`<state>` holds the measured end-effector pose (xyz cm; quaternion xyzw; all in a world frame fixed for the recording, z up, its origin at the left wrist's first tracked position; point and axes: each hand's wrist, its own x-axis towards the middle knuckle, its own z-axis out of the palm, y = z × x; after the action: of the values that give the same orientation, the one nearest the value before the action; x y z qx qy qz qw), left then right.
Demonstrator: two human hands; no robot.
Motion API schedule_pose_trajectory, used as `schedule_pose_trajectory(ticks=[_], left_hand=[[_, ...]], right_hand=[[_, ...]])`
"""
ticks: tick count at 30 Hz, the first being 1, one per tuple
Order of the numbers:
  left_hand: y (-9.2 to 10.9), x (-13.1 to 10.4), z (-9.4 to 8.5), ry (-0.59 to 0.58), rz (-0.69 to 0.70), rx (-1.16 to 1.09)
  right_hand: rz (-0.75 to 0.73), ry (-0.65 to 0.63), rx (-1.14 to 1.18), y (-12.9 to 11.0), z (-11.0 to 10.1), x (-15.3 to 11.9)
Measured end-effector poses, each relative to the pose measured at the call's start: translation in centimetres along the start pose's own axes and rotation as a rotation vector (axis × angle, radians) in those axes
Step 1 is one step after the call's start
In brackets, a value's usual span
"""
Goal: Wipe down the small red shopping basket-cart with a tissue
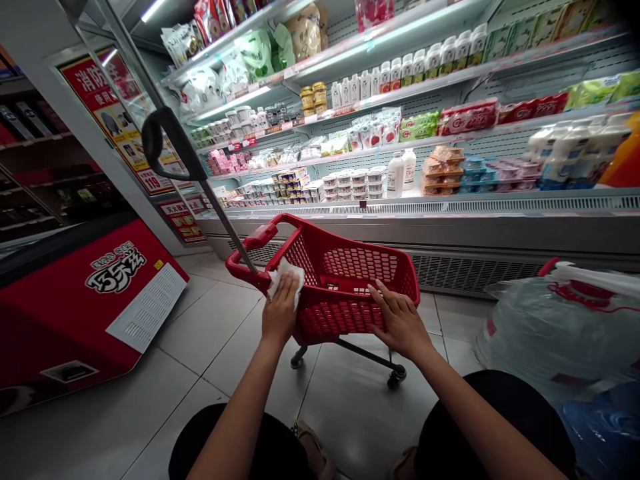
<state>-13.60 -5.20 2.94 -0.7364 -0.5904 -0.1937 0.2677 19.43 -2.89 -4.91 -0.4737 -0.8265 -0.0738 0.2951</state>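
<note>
A small red shopping cart [345, 313] with perforated basket walls stands before me on the floor. My left hand [283, 303] holds a white cloth or paper wipe [293, 273] and presses it against the cart's near side, just below the handle end. Its fingers lie straight over the wipe. At the basket's other end, my right hand [400, 320] rests on the near rim with fingers stretched and slightly apart, the thumb against the outer wall. A grey pole [223, 217] with a black grip [167, 143] rises from the cart's handle end.
A refrigerated display [350, 213] with yogurts, bottles and packets runs behind the cart. On the left is a red freezer [85, 300]. Large wrapped water bottles [565, 327] stand close on the right. My knees flank the cart, above the tiled floor [215, 333].
</note>
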Motion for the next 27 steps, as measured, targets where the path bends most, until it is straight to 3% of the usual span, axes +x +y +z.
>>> schedule_pose_trajectory(ticks=[2, 5, 8, 10, 13, 16, 19, 22, 24, 27], left_hand=[[0.2, 0.0, -0.3, -0.049, 0.126, -0.006], [-1.6, 0.5, -1.5, -0.09, 0.218, 0.014], [-4.1, 1.3, -2.5, -0.062, 0.124, 0.055], [-4.6, 1.6, -2.6, -0.019, 0.013, 0.076], [-2.7, 1.2, -1.7, 0.002, -0.061, 0.072], [-0.3, 0.7, -1.0, -0.062, 0.063, 0.027], [-0.2, 0.9, -1.0, -0.105, 0.172, 0.001], [-1.4, 1.4, -0.9, -0.065, 0.086, 0.013], [-1.2, 1.5, -0.1, -0.016, -0.021, 0.021], [2.7, 1.2, 2.1, 0.014, -0.069, -0.012]], right_hand=[[-0.01, -0.005, -0.009, 0.4, -0.1, 0.0], [-0.029, -0.021, -0.022, 1.0, -0.2, -0.1], [-0.031, -0.021, -0.027, 1.0, -0.2, -0.2], [-0.027, -0.012, -0.028, 0.7, -0.2, -0.2], [-0.022, 0.003, -0.028, 0.2, -0.1, -0.1], [-0.022, 0.008, -0.026, -0.1, -0.3, -0.2], [-0.031, -0.001, -0.024, 0.0, -0.5, -0.3], [-0.027, -0.006, -0.027, -0.2, -0.5, -0.4], [-0.011, -0.004, -0.03, -0.6, -0.3, -0.4], [0.016, 0.002, -0.039, -1.3, 0.1, -0.2]])
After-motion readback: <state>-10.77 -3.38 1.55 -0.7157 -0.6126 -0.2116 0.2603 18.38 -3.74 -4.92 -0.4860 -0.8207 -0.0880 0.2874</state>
